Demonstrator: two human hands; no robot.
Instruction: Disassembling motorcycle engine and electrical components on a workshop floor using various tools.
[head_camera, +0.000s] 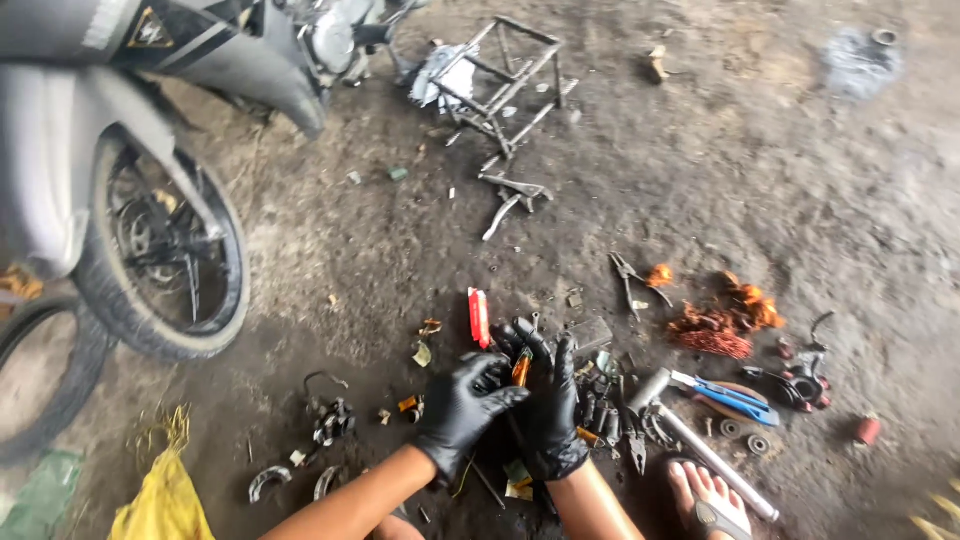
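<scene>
Oily dirt floor (700, 180), one motorcycle wheel (165, 250) upper left, one metal frame (500, 85) top centre. Left hand (462, 405) and right hand (545, 400), both black-gloved, grip one small orange part (521, 370) together. One red tool (479, 318) just above them.

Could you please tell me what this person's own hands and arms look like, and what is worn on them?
Both the left hand and the right hand wear snug, slightly glossy black gloves that end at the wrists. The forearms are bare, with no sleeves, watch or bands visible.

Looking steeply down from head height, facing forward over the dirt floor (640, 190); sitting close above the scattered tools, with the motorcycle's wheel (165, 255) lying far left of them. Only one view here.
</scene>
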